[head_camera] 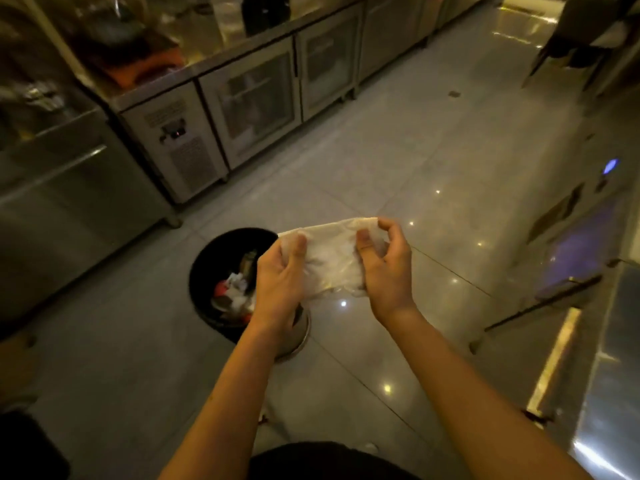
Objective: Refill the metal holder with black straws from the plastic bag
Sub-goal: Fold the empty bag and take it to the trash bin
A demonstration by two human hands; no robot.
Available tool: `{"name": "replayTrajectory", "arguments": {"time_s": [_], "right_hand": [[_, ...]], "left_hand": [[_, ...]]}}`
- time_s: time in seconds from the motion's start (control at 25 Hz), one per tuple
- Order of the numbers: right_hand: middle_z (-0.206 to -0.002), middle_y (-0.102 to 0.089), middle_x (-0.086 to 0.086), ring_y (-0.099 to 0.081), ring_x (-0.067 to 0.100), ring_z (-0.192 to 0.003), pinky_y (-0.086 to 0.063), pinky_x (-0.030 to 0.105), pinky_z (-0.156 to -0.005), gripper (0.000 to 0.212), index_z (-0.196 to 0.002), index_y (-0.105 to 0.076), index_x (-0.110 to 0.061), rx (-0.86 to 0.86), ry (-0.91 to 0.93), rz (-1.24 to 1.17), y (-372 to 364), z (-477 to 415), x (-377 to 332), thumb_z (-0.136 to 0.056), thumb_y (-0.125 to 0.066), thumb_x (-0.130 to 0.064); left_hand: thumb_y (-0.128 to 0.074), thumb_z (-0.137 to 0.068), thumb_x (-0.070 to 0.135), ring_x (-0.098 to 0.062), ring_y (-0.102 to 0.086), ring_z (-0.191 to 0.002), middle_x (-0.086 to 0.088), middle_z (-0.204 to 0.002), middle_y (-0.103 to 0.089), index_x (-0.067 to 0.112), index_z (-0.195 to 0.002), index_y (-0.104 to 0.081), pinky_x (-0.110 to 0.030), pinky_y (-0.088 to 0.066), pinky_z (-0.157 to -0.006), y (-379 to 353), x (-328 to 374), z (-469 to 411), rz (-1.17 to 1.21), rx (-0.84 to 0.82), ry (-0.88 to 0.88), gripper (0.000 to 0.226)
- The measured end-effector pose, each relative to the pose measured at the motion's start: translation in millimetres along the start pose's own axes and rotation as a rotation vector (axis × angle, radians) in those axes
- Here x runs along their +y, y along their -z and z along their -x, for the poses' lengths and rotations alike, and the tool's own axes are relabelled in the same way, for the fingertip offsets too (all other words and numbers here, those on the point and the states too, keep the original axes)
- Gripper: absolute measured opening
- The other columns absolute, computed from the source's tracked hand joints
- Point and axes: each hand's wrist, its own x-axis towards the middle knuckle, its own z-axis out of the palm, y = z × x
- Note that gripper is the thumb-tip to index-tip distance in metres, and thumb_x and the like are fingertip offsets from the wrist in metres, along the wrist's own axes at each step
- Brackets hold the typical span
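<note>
A crumpled clear plastic bag [329,258] is held between both hands above the floor. My left hand [278,282] pinches its left side with the thumb on top. Its right side is gripped by my right hand [386,271], fingers curled over the upper edge. The bag looks flat, and I see no straws in it. Neither black straws nor the metal holder are in view.
A round black bin [221,271] with mixed rubbish stands on the tiled floor, just below and left of my hands. Steel under-counter fridges [256,102] line the back and left. A steel counter edge [609,358] runs along the right.
</note>
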Motion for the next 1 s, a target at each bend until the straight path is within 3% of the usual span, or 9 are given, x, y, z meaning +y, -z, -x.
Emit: {"name": "replayTrajectory", "arguments": {"time_s": [0.08, 0.2, 0.32, 0.44, 0.6, 0.68, 0.76, 0.88, 1.0], "right_hand": [[-0.103, -0.067, 0.009, -0.068, 0.021, -0.089, -0.06, 0.032, -0.068, 0.024, -0.11, -0.053, -0.02, -0.054, -0.074, 0.007, -41, -4, 11, -0.091, -0.064, -0.03], [-0.101, -0.067, 0.005, -0.069, 0.02, -0.088, -0.061, 0.037, -0.067, 0.031, -0.113, -0.054, -0.019, -0.174, -0.198, 0.088, -104, -3, 32, -0.09, -0.062, -0.038], [-0.097, -0.067, 0.0, -0.068, 0.017, -0.084, -0.06, 0.032, -0.061, 0.029, -0.112, -0.054, -0.019, -0.238, -0.333, 0.151, -158, 0, 55, -0.093, -0.056, -0.042], [-0.103, -0.067, 0.001, -0.068, 0.017, -0.09, -0.06, 0.034, -0.067, 0.026, -0.112, -0.054, -0.022, -0.286, -0.433, 0.203, -187, 0, 79, -0.094, -0.056, -0.04], [-0.11, -0.064, -0.001, -0.065, 0.019, -0.1, -0.059, 0.042, -0.083, 0.031, -0.121, -0.051, -0.022, -0.455, -0.626, 0.178, -207, -8, 117, -0.092, -0.063, -0.024], [-0.112, -0.062, 0.001, -0.063, 0.02, -0.102, -0.058, 0.039, -0.085, 0.038, -0.126, -0.05, -0.018, -0.539, -0.682, 0.223, -214, -20, 137, -0.091, -0.064, -0.016], [-0.113, -0.061, 0.001, -0.062, 0.02, -0.103, -0.058, 0.034, -0.083, 0.041, -0.128, -0.05, -0.015, -0.59, -0.701, 0.306, -220, -36, 160, -0.09, -0.066, -0.015], [-0.118, -0.061, 0.007, -0.062, 0.025, -0.107, -0.057, 0.042, -0.088, 0.042, -0.127, -0.053, -0.013, -0.637, -0.714, 0.404, -230, -66, 199, -0.088, -0.069, -0.019], [-0.114, -0.061, 0.005, -0.061, 0.024, -0.104, -0.056, 0.041, -0.09, 0.036, -0.122, -0.055, -0.013, -0.668, -0.709, 0.527, -242, -100, 234, -0.089, -0.068, -0.02]], "left_hand": [[-0.053, -0.098, 0.026, -0.004, -0.067, -0.069, 0.004, -0.08, -0.069, 0.014, -0.099, -0.066, -0.021, -0.054, -0.06, 47, -10, -14, -0.011, -0.077, 0.058, 0.017], [-0.058, -0.096, 0.022, -0.002, -0.071, -0.075, 0.003, -0.089, -0.072, 0.014, -0.108, -0.065, -0.018, -0.054, -0.06, 116, -35, -33, -0.024, -0.051, 0.152, 0.016], [-0.064, -0.092, 0.02, -0.017, -0.073, -0.093, -0.005, -0.105, -0.075, 0.021, -0.114, -0.064, -0.031, -0.058, -0.07, 180, -69, -52, 0.018, -0.116, 0.341, 0.022], [-0.067, -0.09, 0.014, -0.021, -0.071, -0.102, -0.003, -0.114, -0.073, 0.019, -0.125, -0.061, -0.039, -0.059, -0.079, 224, -92, -62, 0.083, -0.211, 0.49, 0.036], [-0.068, -0.09, 0.009, -0.02, -0.072, -0.096, -0.006, -0.108, -0.072, 0.02, -0.116, -0.063, -0.032, -0.059, -0.07, 246, -123, -73, 0.054, -0.02, 0.574, 0.029], [-0.068, -0.089, 0.01, -0.019, -0.071, -0.091, -0.007, -0.106, -0.071, 0.02, -0.11, -0.062, -0.029, -0.058, -0.066, 247, -141, -82, 0.014, 0.095, 0.625, 0.024], [-0.068, -0.09, 0.01, -0.017, -0.069, -0.088, -0.006, -0.104, -0.069, 0.017, -0.112, -0.058, -0.026, -0.058, -0.065, 244, -156, -94, -0.012, 0.167, 0.676, 0.025], [-0.062, -0.091, 0.004, -0.017, -0.067, -0.092, -0.006, -0.106, -0.066, 0.014, -0.117, -0.055, -0.028, -0.058, -0.069, 233, -183, -117, -0.038, 0.277, 0.765, 0.029], [-0.056, -0.092, -0.001, -0.015, -0.066, -0.09, -0.003, -0.102, -0.066, 0.014, -0.117, -0.053, -0.026, -0.057, -0.068, 211, -213, -138, -0.064, 0.382, 0.863, 0.029]]}}
